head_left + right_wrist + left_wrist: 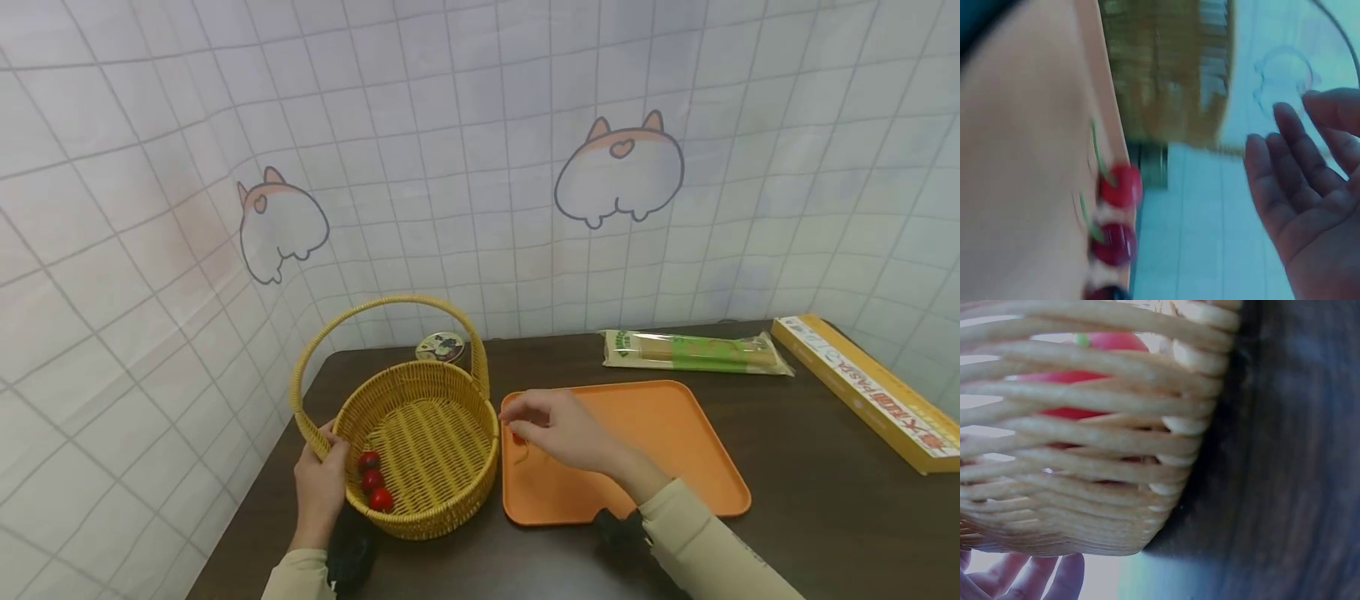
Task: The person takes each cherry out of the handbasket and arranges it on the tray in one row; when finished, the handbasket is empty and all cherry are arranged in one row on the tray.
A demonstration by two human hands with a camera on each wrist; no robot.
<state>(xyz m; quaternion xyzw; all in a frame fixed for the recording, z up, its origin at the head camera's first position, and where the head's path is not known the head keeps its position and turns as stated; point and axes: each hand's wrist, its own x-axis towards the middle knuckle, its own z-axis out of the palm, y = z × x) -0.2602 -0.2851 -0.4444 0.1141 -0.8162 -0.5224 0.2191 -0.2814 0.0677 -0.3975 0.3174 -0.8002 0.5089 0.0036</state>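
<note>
Left hand point(318, 487) is gripping rim of yellow woven wicker basket point(420, 442) w/ red cherries point(372, 482) inside. Right hand point(562, 433), fingers relaxed & empty, is hovering over more red cherries point(1117, 212) on flat orange plastic tray point(660, 433).

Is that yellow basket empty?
No, the woven basket has three red cherries lying inside it, near the left hand on its rim.

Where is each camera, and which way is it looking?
Head: up on the person's head, looking forward and down at the basket, orange tray, both hands and sleeves.
Left wrist: beside the basket wall, red cherries behind the weave; fingertips show.
Right wrist: over the tray's edge and cherries; open right hand shows.
All three views share the basket.
</note>
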